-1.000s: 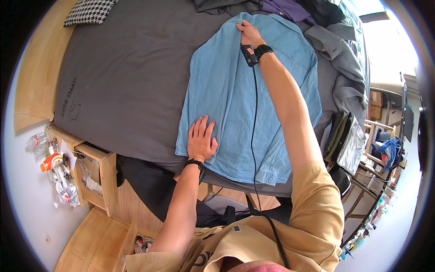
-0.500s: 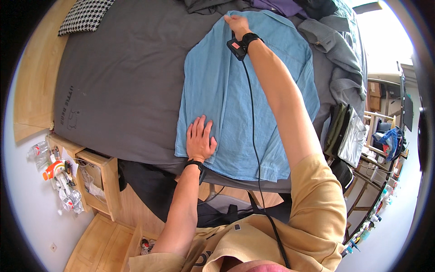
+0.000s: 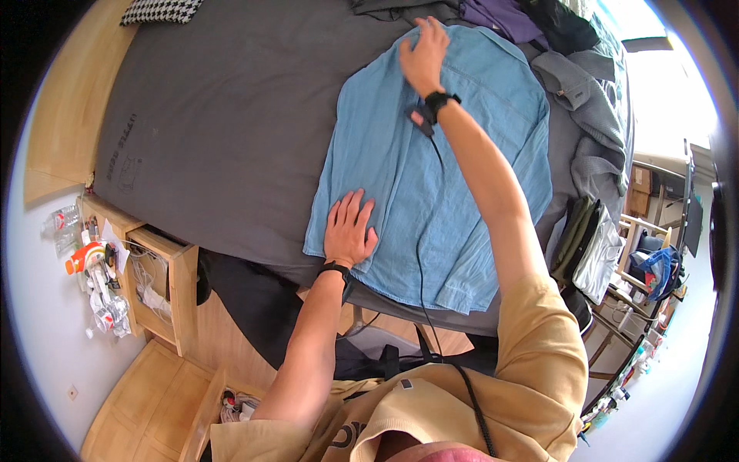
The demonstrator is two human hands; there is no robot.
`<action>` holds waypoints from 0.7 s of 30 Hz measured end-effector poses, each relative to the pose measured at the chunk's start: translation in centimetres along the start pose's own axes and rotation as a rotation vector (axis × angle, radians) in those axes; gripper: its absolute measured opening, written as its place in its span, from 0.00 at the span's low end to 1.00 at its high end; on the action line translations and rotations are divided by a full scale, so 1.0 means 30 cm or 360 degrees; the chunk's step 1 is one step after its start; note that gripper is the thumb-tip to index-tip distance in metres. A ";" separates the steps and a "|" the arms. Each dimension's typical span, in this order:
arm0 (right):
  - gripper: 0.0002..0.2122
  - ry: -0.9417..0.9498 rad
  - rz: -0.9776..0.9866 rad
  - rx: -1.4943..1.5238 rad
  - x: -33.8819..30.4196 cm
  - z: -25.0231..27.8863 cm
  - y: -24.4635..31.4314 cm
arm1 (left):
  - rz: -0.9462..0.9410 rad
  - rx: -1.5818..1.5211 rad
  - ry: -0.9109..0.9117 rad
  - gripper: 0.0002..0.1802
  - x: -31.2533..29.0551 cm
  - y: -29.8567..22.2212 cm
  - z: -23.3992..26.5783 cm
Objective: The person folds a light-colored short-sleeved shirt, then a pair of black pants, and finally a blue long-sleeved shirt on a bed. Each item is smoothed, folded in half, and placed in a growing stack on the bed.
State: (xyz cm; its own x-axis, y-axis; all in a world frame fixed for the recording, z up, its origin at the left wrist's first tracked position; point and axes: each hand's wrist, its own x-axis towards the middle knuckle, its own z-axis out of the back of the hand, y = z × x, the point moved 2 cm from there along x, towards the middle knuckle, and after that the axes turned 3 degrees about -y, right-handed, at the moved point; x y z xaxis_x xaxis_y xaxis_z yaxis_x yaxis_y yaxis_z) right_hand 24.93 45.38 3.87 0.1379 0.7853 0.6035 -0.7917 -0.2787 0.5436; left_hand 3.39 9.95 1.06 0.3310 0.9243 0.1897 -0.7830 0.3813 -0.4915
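So the light blue denim button-up shirt (image 3: 431, 185) lies spread flat on the dark grey bed (image 3: 223, 131), long axis running away from the person. Left hand (image 3: 349, 231) rests open-palmed on the near hem corner, gripping nothing. Right hand (image 3: 425, 55) reaches far up by the collar, fingers spread, also empty.

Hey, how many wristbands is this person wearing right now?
2. One black wristband sits on the left hand's wrist at the blue shirt's near edge; the other black wristband is on the right hand's wrist near the collar.
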 end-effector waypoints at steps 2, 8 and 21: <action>0.30 0.0181 0.0340 -0.0019 -0.120 0.018 0.101 | -0.0006 -0.0014 -0.0010 0.35 0.001 0.001 0.001; 0.39 0.0649 0.0369 -0.0368 -0.354 -0.011 0.198 | -0.0017 -0.0016 -0.0006 0.35 -0.004 0.002 -0.001; 0.32 0.0908 0.0292 -0.0411 -0.709 0.361 0.320 | -0.0058 -0.0051 -0.0135 0.34 -0.017 -0.010 0.023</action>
State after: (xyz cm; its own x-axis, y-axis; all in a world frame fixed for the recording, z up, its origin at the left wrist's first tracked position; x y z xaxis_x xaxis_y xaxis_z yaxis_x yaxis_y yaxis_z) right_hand 20.83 20.00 2.57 -0.2943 0.9276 0.2300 -0.8998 -0.3500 0.2606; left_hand 3.09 9.36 1.70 0.3121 0.9083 0.2784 -0.7535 0.4152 -0.5098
